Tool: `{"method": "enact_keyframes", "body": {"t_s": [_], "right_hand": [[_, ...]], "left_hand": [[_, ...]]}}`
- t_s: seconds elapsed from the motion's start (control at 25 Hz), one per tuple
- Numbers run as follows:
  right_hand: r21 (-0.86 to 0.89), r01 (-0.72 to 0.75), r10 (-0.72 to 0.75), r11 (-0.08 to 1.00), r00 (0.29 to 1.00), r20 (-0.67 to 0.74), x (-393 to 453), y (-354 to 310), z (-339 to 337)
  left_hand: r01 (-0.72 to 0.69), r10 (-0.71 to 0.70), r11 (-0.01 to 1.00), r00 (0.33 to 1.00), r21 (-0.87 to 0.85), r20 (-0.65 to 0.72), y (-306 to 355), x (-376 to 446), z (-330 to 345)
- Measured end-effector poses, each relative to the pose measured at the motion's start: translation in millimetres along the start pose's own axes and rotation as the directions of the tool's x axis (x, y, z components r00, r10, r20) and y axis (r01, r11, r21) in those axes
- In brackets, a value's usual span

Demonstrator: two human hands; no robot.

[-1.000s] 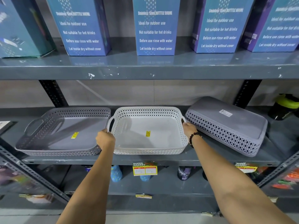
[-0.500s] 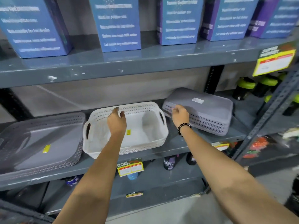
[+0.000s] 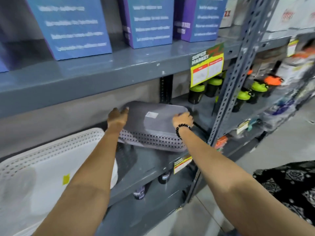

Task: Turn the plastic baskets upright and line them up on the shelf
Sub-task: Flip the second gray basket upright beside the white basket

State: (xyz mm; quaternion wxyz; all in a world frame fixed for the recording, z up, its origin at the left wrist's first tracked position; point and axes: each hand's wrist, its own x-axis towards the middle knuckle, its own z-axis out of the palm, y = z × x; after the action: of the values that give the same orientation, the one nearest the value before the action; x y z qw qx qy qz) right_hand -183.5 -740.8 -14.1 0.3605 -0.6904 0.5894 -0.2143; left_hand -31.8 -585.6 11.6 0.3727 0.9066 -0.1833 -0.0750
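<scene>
A grey perforated plastic basket [image 3: 158, 126] lies upside down on the grey metal shelf [image 3: 150, 166], its flat bottom with a white label facing up. My left hand [image 3: 117, 116] rests on its far left corner with fingers spread. My right hand [image 3: 183, 120], with a black bead bracelet at the wrist, grips its far right edge. The basket's near side is raised slightly off the shelf. A white basket [image 3: 42, 167] stands upright at the lower left, a yellow sticker inside it.
Blue and purple boxes [image 3: 75, 29] stand on the upper shelf. A perforated steel upright [image 3: 233, 86] rises just right of the grey basket. Green-lidded bottles [image 3: 213, 89] stand behind it. Price tags [image 3: 207, 68] hang from shelf edges. Bottles sit on the lower shelf.
Both hands left the white basket and moved right onto the overturned grey basket. The view has swung right, so the left grey basket is out of sight.
</scene>
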Motion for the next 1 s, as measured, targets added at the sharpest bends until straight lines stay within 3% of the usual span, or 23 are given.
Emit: {"method": "enact_keyframes", "body": {"t_s": [0.08,0.28,0.4,0.52,0.56,0.64,0.72,0.8,0.84,0.92,1.0], "right_hand": [[-0.041,-0.131,0.134,0.991,0.987,0.089,27,2,0],[-0.162,0.015,0.044,0.987,0.934,0.356,68,-2,7],[-0.061,-0.038,0.056,0.997,0.942,0.33,70,-6,7],[0.028,-0.063,0.052,0.998,0.955,0.293,66,-14,8],[0.135,-0.111,0.078,0.985,0.971,0.228,63,-14,4],[0.463,-0.146,0.118,0.874,0.989,0.09,54,-18,-7],[0.755,-0.105,0.135,0.647,0.991,0.022,45,-23,-20],[0.909,-0.138,0.152,0.393,0.985,0.084,34,-23,-37],[0.933,-0.159,0.143,0.324,0.983,0.118,28,-18,-44],[0.914,-0.209,0.119,0.347,0.977,0.179,20,0,-49],[0.871,-0.314,0.105,0.377,0.949,0.296,13,21,-50]], "left_hand": [[0.008,-0.011,0.998,0.999,0.062,0.051,8,23,11],[0.111,-0.127,0.989,0.977,0.099,0.169,2,50,29],[0.212,-0.212,0.977,0.963,0.016,0.164,-1,51,31],[0.313,-0.309,0.944,0.95,-0.107,0.047,-7,43,30],[0.339,-0.342,0.926,0.94,-0.166,0.007,-9,38,29],[0.275,-0.344,0.885,0.93,-0.376,-0.128,-9,26,25],[0.09,-0.334,0.772,0.9,-0.63,-0.281,-6,11,15],[-0.022,-0.376,0.61,0.872,-0.792,-0.315,-9,-6,1],[-0.026,-0.39,0.546,0.876,-0.837,-0.282,-17,-13,-6],[0.084,-0.412,0.451,0.903,-0.889,-0.124,-38,-20,-12],[0.232,-0.394,0.417,0.917,-0.879,0.056,-70,-17,-5]]}}
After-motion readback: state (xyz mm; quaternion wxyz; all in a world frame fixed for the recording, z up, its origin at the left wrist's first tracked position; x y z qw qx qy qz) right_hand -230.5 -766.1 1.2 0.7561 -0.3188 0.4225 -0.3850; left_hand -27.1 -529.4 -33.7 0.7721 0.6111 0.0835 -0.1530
